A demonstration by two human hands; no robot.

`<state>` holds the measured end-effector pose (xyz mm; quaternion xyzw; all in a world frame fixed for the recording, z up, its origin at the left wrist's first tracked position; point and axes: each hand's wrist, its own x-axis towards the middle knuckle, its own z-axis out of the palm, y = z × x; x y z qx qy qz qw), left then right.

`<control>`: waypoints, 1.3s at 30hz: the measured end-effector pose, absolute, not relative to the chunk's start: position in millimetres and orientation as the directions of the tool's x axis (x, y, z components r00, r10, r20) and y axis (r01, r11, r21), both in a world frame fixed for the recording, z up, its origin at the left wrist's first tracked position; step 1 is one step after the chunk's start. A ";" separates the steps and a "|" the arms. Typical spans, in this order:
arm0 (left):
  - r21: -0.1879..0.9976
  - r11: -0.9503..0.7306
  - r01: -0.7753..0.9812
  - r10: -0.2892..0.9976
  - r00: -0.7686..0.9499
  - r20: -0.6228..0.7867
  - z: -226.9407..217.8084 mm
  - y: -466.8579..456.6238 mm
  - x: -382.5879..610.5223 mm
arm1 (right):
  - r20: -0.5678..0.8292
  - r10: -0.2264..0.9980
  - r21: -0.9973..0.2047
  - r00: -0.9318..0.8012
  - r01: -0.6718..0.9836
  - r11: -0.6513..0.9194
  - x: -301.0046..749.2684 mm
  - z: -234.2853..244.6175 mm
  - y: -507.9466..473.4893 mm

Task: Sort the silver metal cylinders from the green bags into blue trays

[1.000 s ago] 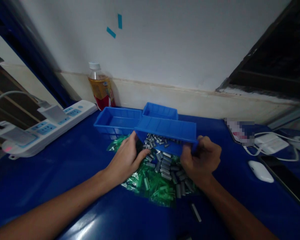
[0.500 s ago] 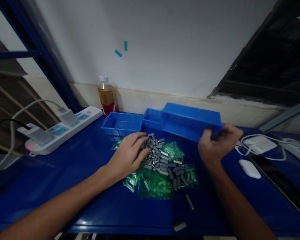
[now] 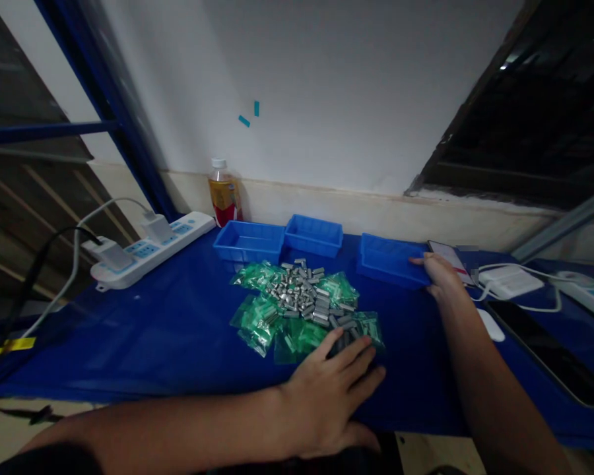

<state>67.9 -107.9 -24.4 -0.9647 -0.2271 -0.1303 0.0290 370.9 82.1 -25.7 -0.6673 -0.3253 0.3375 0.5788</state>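
Note:
A pile of small silvery metal pieces (image 3: 297, 290) lies mid-table among several clear green bags (image 3: 257, 323) with similar slim pieces inside. My left hand (image 3: 334, 379) is at the near right side of the pile, its fingers spread and stretched over the darker grey pieces; what lies under the palm is hidden. Off to the right, my right hand (image 3: 438, 270) grips the right end of a shallow blue plastic bin (image 3: 389, 257), which stands upright on the blue table (image 3: 178, 343). Two more blue bins, a left one (image 3: 250, 231) and a middle one (image 3: 314, 227), stand behind the pile.
A drink bottle (image 3: 225, 198) and a white power strip (image 3: 153, 251) with plugged-in chargers are at back left. To the right lie a dark phone (image 3: 549, 349), a white earbud case (image 3: 490, 324), a lit phone (image 3: 450, 257) and a white charger with cable (image 3: 509, 282).
The right bin, tilted up in my right hand before, is now down on the table. My left hand has moved from the pile's left side to its near right side.

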 end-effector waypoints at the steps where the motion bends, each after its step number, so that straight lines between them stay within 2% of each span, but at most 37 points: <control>1: 0.009 -0.892 0.451 0.438 0.860 0.262 -22.4 -104.5 67.4 | -0.103 0.819 -0.989 0.565 0.028 -0.144 371.6 -25.7 82.6; 7: -0.047 -0.891 0.451 0.423 0.865 0.269 -24.1 -85.1 76.7 | -0.153 0.775 -0.985 0.613 -0.029 -0.172 375.6 -31.7 88.5; 13: -0.097 -0.871 0.482 0.441 0.853 0.280 -19.6 -71.2 88.1 | -0.111 0.731 -0.992 0.674 -0.027 -0.126 374.0 -34.2 90.5; 17: -0.077 -0.868 0.491 0.451 0.843 0.294 1.4 -76.5 84.6 | -0.064 0.750 -0.993 0.658 0.034 -0.114 370.6 -34.8 88.2; 21: -0.015 -0.852 0.523 0.489 0.806 0.333 18.3 -66.4 64.8 | 0.065 0.714 -0.987 0.697 0.148 -0.055 366.8 -27.7 83.1; 22: 0.004 -0.837 0.547 0.515 0.785 0.344 19.8 -58.4 56.8 | 0.126 0.678 -0.980 0.724 0.197 -0.027 364.4 -23.3 80.2; 24: 0.047 -0.785 0.618 0.592 0.725 0.352 19.4 -36.7 38.3 | 0.346 0.586 -0.919 0.733 0.392 0.052 354.4 -11.8 70.9; 26: 0.093 -0.697 0.711 0.691 0.632 0.351 15.9 -12.2 19.7 | 0.630 0.507 -0.739 0.588 0.655 0.157 334.6 -0.1 56.5; 27: 0.119 -0.649 0.752 0.738 0.583 0.340 13.4 -1.1 12.0 | 0.717 0.506 -0.646 0.479 0.728 0.227 320.6 4.4 47.9; 29: 0.154 -0.599 0.786 0.786 0.538 0.305 7.4 15.7 2.6 | 0.779 0.586 -0.518 0.225 0.758 0.397 287.0 8.2 30.1; 32: 0.158 -0.605 0.781 0.787 0.555 0.269 -3.0 25.8 5.7 | 0.732 0.650 -0.322 -0.207 0.735 0.597 237.3 -0.2 9.7; 33: 0.151 -0.617 0.772 0.779 0.572 0.257 -6.5 26.8 10.3 | 0.692 0.660 -0.286 -0.292 0.729 0.622 224.8 -5.4 5.7; 35: 0.137 -0.621 0.772 0.779 0.586 0.225 -13.2 28.4 21.2 | 0.614 0.691 -0.256 -0.382 0.732 0.632 208.7 -16.7 2.3; 39: 0.128 -0.564 0.816 0.822 0.541 0.179 -22.4 32.4 38.2 | 0.478 0.777 -0.244 -0.410 0.787 0.566 203.9 -31.7 6.0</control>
